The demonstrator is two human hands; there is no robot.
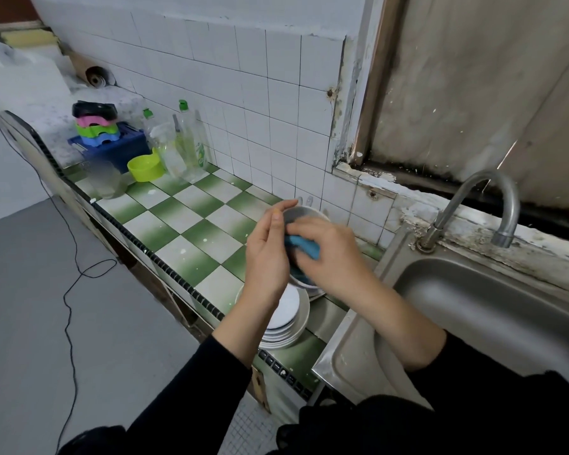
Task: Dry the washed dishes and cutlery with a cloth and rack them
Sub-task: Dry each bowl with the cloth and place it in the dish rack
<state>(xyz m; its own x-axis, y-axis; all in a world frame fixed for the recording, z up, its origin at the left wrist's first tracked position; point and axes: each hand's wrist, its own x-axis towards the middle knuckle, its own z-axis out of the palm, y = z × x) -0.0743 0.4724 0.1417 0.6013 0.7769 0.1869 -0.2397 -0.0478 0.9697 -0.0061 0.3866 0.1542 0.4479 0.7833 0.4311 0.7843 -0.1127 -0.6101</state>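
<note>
Plates [286, 320] come first, closest to the counter [191, 221] edge: a stack of white ones lying flat just left of the steel sink [473, 307]. I can't tell from where I stand whether they are dried yet; none is racked.

Just above that stack the work is going on. The left grip [266, 254] holds a grey bowl [304, 213] tilted up on edge, fingers laid along its outer wall. The right grip [329, 254] is closed on a blue cloth [304, 246], pushing it into the bowl's hollow. So the bowl is in hand and in the air, mid-wipe, not set down anywhere.

Behind the bowl, against the wall tiles, two small pale tips show. They may be cutlery, but they are too small to be sure.

Further along the counter stand a clear jar [107, 178], a lime-green bowl [145, 167] and some bottles [191, 142]. Farthest off is a blue crate [119, 151] with coloured plastic pieces piled on it, the only thing here that could pass for a rack.

My guess is the job is early on: one bowl under the cloth, the plates and any cutlery still to be racked.
</note>
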